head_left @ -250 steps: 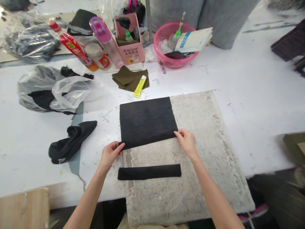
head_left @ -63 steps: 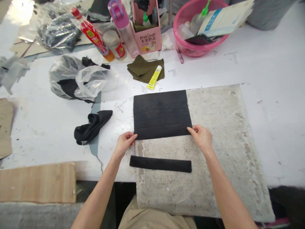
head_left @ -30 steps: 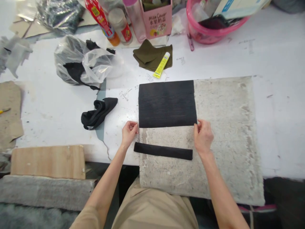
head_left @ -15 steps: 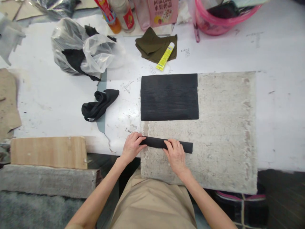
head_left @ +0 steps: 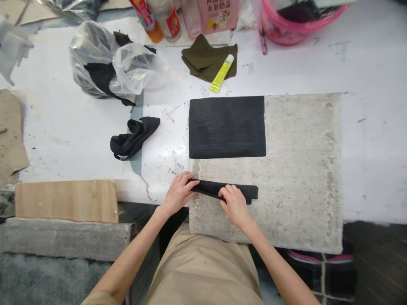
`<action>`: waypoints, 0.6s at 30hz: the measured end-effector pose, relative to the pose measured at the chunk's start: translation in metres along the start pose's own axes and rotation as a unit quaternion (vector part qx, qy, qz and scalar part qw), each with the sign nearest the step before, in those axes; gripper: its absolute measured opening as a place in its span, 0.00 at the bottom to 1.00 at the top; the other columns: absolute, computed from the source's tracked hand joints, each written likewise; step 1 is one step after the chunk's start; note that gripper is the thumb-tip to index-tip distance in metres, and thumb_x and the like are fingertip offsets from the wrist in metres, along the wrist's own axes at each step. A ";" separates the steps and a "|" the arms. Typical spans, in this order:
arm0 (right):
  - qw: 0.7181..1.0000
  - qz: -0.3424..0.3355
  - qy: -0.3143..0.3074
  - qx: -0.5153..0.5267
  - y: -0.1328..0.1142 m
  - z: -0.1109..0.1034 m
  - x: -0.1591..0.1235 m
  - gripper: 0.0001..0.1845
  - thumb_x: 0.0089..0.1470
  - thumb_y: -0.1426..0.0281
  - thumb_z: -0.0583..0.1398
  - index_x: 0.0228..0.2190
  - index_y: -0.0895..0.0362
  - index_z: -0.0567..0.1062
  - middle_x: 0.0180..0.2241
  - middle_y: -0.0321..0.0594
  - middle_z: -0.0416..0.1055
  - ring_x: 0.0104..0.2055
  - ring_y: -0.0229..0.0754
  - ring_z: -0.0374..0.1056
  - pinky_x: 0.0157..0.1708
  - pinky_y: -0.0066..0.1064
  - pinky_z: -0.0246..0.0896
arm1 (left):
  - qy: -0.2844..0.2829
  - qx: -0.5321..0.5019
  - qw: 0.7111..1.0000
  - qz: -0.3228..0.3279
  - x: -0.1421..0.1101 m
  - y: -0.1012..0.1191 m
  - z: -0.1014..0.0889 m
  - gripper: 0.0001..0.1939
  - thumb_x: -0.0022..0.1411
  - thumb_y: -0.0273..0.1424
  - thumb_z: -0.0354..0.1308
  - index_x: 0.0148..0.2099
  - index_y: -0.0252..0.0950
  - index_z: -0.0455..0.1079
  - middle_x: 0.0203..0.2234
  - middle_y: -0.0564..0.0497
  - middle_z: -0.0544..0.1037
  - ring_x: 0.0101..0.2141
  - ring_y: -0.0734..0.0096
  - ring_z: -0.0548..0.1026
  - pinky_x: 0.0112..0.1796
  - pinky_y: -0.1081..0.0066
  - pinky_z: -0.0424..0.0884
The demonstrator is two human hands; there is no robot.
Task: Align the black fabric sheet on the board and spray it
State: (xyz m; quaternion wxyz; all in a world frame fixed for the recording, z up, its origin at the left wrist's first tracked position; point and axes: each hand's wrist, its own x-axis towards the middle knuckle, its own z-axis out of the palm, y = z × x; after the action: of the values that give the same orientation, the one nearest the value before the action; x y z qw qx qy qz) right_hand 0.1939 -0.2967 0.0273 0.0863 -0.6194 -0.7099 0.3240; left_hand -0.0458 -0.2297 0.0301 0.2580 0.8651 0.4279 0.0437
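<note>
A narrow folded strip of black fabric (head_left: 210, 187) lies across the near part of a worn, pale grey board (head_left: 302, 178). Its two layers are partly spread apart, and the right ends do not line up. My left hand (head_left: 180, 190) pinches the strip's left end at the board's edge. Toward the right end, my right hand (head_left: 234, 203) grips it with bent fingers, hiding part of the fabric. Beyond the strip, a flat black pleated-looking fabric rectangle (head_left: 227, 127) rests on the board's upper left.
Left lie a crumpled black cloth (head_left: 135, 137) and a clear plastic bag (head_left: 95, 55) with black scraps. Behind the board are olive fabric pieces (head_left: 199, 55) under a yellow tube (head_left: 221, 73), bottles (head_left: 167, 19) and a pink basket (head_left: 297, 31). A wooden board (head_left: 66, 201) is at lower left.
The black strip's layers have come apart, with a lower layer now showing along the near side. My left hand has shifted slightly right; my right hand stays near the same spot.
</note>
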 end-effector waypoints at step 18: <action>0.974 0.102 -0.039 0.200 0.088 -0.088 0.023 0.09 0.52 0.64 0.62 0.24 0.54 0.72 0.24 0.31 0.69 0.28 0.38 0.63 0.29 0.29 0.51 | -0.001 -0.231 0.957 -0.174 0.031 -0.032 -0.032 0.12 0.59 0.40 0.61 0.31 0.36 0.73 0.25 0.53 0.75 0.28 0.70 0.71 0.31 0.73 0.64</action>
State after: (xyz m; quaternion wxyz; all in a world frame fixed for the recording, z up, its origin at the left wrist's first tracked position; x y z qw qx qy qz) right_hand 0.3076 -0.2422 0.0398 0.1472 -0.6454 -0.5666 0.4907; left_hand -0.0585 -0.1766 0.0375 0.4553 0.6941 0.5494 0.0949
